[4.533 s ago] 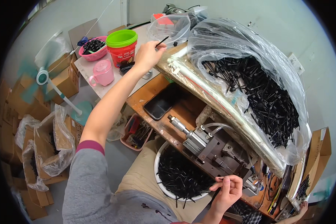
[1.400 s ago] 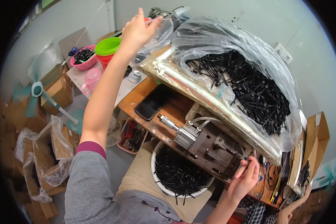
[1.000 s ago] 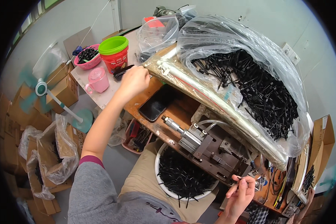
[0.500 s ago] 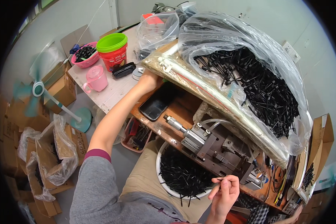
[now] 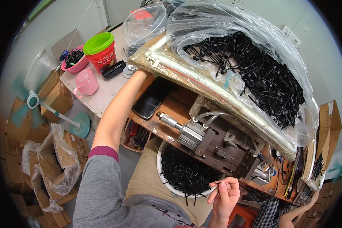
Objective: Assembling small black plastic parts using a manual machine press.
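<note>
My left arm (image 5: 119, 100) stretches forward, and its hand is under the raised tray (image 5: 201, 85), with the fingers hidden. Near that wrist, a black smartphone (image 5: 151, 100) lies on the wooden bench. My right hand (image 5: 225, 197) is in front of the machine, thumb and fingers pinched together around something thin and too small to name. Behind it stands the dark metal fixture (image 5: 216, 152) with a silver pneumatic cylinder (image 5: 190, 136). Between my legs, a round white tub (image 5: 159, 167) holds many thin black plastic pieces. A heap of similar black parts (image 5: 250, 76) lies in clear plastic on the tray.
On the pale table at left are a pink cup (image 5: 87, 81), a red bucket (image 5: 102, 55) with green rim, a black case (image 5: 114, 70) and a pink basket (image 5: 76, 67). A teal fan (image 5: 33, 99) and cartons stand at left. Another person's arm (image 5: 298, 212) shows at lower right.
The view has shifted, so the bench things sit further left and slightly higher. My left hand has gone deeper beneath the tray. My right hand keeps its pinch.
</note>
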{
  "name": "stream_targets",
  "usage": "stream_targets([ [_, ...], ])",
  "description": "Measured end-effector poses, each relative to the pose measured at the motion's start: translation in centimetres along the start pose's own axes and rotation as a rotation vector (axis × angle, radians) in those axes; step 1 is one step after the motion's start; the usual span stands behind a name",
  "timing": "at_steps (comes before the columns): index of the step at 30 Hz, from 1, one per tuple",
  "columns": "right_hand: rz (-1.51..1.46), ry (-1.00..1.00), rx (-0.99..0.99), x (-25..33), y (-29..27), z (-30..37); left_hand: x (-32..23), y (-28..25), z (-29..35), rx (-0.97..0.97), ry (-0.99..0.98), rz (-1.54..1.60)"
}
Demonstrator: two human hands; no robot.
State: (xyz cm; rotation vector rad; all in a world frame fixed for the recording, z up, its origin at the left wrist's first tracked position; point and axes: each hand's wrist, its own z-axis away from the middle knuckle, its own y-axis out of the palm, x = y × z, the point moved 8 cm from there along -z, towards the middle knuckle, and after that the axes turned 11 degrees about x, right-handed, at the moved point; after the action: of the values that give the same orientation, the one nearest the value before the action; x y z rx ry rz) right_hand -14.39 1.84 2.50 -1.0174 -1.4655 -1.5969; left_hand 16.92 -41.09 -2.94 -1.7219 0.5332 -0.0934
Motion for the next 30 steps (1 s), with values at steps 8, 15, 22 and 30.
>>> stream_targets([
  [8, -0.012, -0.004, -0.002, -0.1, -0.3, 0.4, 0.5, -0.3, 0.4, -0.102, -0.002, 0.077],
  [15, -0.022, -0.012, -0.008, -0.1, -0.7, 0.5, 0.2, -2.2, 2.6, -0.368, -0.042, 0.317],
  [22, -0.033, -0.001, -0.001, -0.3, -0.7, 0.6, 1.1, -2.9, 2.9, -0.418, -0.040, 0.317],
  [30, -0.055, -0.005, 0.000, -0.4, -0.8, 0.9, 1.6, -4.6, 6.0, -0.594, -0.120, 0.525],
])
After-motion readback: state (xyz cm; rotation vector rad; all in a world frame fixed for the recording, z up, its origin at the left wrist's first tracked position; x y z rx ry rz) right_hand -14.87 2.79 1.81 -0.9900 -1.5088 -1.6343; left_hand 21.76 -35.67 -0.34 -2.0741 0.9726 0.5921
